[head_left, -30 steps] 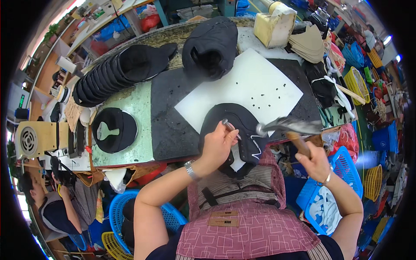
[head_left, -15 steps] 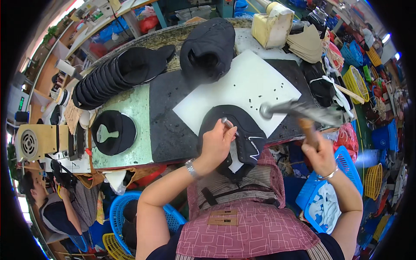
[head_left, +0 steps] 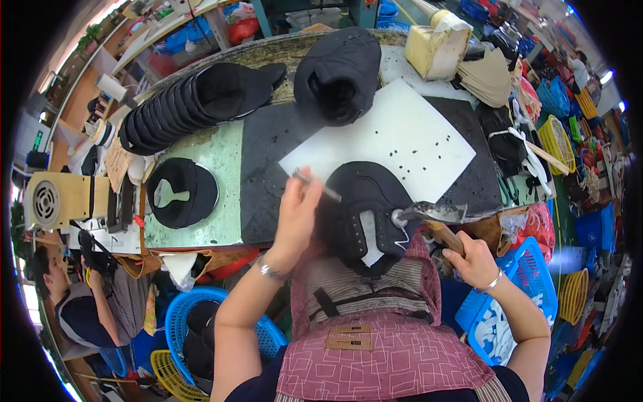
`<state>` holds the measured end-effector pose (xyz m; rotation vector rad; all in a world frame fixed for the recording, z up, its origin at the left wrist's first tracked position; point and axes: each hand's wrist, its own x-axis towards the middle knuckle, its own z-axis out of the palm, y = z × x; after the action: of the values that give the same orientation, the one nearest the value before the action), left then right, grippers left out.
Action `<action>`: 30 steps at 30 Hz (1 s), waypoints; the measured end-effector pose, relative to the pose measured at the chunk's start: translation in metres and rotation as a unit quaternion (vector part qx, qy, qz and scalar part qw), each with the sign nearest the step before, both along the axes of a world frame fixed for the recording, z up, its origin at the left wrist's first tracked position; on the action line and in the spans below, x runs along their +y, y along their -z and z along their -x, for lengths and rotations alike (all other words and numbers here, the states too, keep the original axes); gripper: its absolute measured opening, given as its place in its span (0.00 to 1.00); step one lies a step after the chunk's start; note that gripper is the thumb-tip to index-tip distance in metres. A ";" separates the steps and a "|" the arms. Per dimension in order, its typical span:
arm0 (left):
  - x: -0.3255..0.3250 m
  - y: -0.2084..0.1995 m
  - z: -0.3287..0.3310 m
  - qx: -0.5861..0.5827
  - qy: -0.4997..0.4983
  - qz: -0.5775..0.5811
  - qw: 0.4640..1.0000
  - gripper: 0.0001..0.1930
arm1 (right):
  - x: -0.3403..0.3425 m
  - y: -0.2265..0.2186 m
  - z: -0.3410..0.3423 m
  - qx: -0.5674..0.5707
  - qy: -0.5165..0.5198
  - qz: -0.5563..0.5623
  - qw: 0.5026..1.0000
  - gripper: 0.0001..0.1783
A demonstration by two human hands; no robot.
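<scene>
A black shoe upper (head_left: 355, 187) lies at the front edge of the bench, partly over a white board (head_left: 408, 124). Small holes run along both sides of its lacing opening. To the left of it, my left hand (head_left: 298, 208) is raised and closed around a slim metal hole punch (head_left: 329, 193), blurred by motion. My right hand (head_left: 473, 259) grips the wooden handle of a hammer (head_left: 432, 213). The hammer's rounded face is at the upper's right edge; whether they touch I cannot tell. Little black bits (head_left: 415, 152) are scattered on the board.
Nested black uppers (head_left: 174, 110) line the back left, and more uppers (head_left: 335, 74) are piled at the back centre. Another upper (head_left: 181, 193) rests on the green mat (head_left: 224, 151). Blue baskets (head_left: 529, 275) flank me below the bench. A person (head_left: 87, 295) sits at far left.
My left hand has lifted the hole punch off the upper and moved left. My right hand has lowered the hammer, bringing it left to the upper's edge. The view has shifted slightly.
</scene>
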<state>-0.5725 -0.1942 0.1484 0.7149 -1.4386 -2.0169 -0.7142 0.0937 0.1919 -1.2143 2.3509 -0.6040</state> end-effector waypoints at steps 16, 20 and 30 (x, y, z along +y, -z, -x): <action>-0.114 -0.092 -0.130 -0.393 -0.022 0.749 0.533 0.10 | -0.246 -0.033 0.069 0.366 0.021 0.262 0.893 0.17; -0.149 -0.037 -0.139 -0.326 -0.007 0.801 0.502 0.11 | -0.281 -0.038 0.084 0.407 -0.039 0.107 0.906 0.13; -0.076 -0.028 -0.011 0.201 0.227 -0.275 0.912 0.12 | -0.128 -0.056 -0.004 0.463 -0.095 0.268 0.840 0.17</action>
<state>-0.5612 -0.2705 0.1763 0.1356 -0.8405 -2.7778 -0.7107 -0.0346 0.2482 -2.4004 2.8131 -0.7405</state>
